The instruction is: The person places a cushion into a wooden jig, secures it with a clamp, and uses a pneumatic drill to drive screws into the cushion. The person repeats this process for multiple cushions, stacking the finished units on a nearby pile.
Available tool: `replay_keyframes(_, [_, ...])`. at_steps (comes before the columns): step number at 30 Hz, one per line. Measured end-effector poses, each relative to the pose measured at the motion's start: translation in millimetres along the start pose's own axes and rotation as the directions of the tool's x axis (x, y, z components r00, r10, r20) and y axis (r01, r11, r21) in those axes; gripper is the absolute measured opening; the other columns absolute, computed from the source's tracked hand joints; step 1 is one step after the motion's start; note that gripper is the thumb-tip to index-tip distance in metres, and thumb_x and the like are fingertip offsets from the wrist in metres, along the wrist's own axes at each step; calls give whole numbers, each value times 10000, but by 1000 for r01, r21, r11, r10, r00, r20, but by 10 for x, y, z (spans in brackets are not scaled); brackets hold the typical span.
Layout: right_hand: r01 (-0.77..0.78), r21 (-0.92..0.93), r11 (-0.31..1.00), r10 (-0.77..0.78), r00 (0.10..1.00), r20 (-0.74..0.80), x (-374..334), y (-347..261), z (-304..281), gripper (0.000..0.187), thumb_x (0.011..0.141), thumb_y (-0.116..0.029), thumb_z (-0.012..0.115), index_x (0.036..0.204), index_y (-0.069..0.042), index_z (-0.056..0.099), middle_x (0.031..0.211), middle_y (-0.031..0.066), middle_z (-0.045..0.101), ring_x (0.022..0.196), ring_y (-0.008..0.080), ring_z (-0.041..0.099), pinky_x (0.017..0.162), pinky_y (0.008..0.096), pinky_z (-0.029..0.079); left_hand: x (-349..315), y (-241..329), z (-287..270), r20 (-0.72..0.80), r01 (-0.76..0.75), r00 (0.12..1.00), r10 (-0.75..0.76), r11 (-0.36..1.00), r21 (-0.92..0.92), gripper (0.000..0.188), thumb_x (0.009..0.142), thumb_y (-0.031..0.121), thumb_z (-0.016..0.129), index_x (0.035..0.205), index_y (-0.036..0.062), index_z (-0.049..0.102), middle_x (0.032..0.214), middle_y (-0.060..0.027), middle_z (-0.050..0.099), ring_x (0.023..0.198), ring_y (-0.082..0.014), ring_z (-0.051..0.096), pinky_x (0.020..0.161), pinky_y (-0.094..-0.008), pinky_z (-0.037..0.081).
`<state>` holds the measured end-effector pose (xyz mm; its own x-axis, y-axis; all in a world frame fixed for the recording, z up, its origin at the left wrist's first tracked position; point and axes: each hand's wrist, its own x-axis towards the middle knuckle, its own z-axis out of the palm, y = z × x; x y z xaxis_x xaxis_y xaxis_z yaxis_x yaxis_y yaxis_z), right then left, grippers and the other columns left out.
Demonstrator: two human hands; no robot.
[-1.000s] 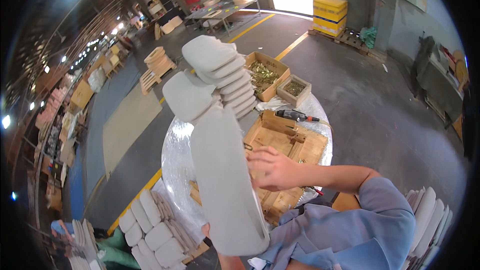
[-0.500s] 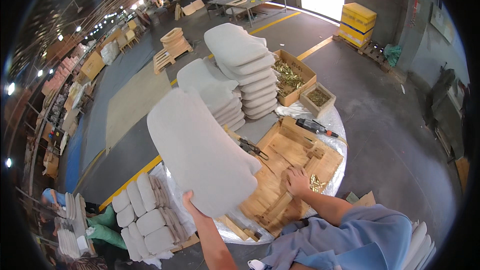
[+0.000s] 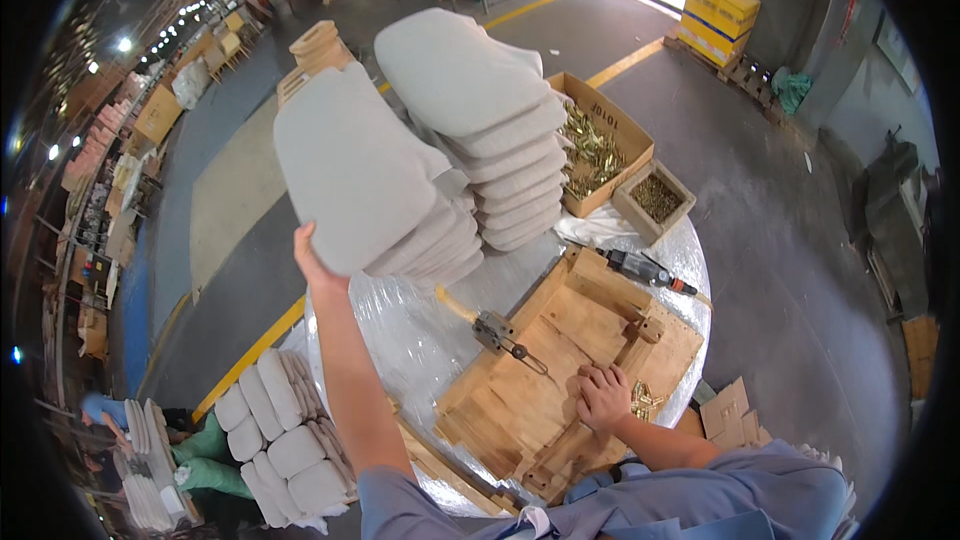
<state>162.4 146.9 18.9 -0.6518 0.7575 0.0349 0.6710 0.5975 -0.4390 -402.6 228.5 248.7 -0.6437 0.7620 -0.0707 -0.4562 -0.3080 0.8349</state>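
My left hand [image 3: 320, 258] grips the near-left edge of a light grey upholstered seat pad [image 3: 350, 165]. That pad lies tilted on top of a stack of similar pads. My right hand [image 3: 605, 398] rests palm down on a wooden jig [image 3: 515, 395], its fingers slightly bent and a little apart; its fingertips touch the wood. Beside that hand lies a small heap of brass-coloured fasteners [image 3: 642, 400]. A metal toggle clamp [image 3: 497, 333] is fixed to the jig's left edge. At its far edge lies a dark power driver [image 3: 645, 268] with an orange end.
A taller stack of grey pads [image 3: 460, 75] stands right of the held one. Behind the jig are a cardboard box [image 3: 635, 145] of metal fasteners and a smaller box [image 3: 675, 220]. Plastic wrap [image 3: 390, 325] covers the round worktop. More pads [image 3: 300, 450] sit low at left.
My left hand has carried the seat pad away from over the jig, up and left onto the shorter stack. My right hand stays on the jig. The view has shifted slightly.
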Motion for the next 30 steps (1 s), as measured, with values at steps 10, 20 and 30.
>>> replay_keyframes(10, [5,17,1000,-4,998,-60,52,-12,-39,365,866,-300,688,1211,-185,709,1365,73,659,1328,305,585,1212,546,354,67,-320,367,-292,-36,942,166,914,405,729,963,417,750,1475,-55,535,1389,-185,642,1293,-286,626,1093,-412,499])
replay_keyframes(20, [11,70,997,-4,995,-102,57,21,-90,299,893,-293,681,1177,-212,722,1325,49,678,1300,288,598,1222,529,358,216,-465,53,-234,-125,904,358,743,657,721,1052,500,647,1581,46,466,1567,-137,538,1421,-287,538,1164,-433,431])
replay_keyframes(30, [15,131,991,12,978,-210,-117,182,-57,209,870,-288,700,1060,-207,731,1250,39,693,1240,272,623,1206,472,395,-2433,-1994,-476,-262,52,936,237,641,766,645,1159,496,456,1609,37,415,1528,-192,550,1317,-324,597,1094,-487,492])
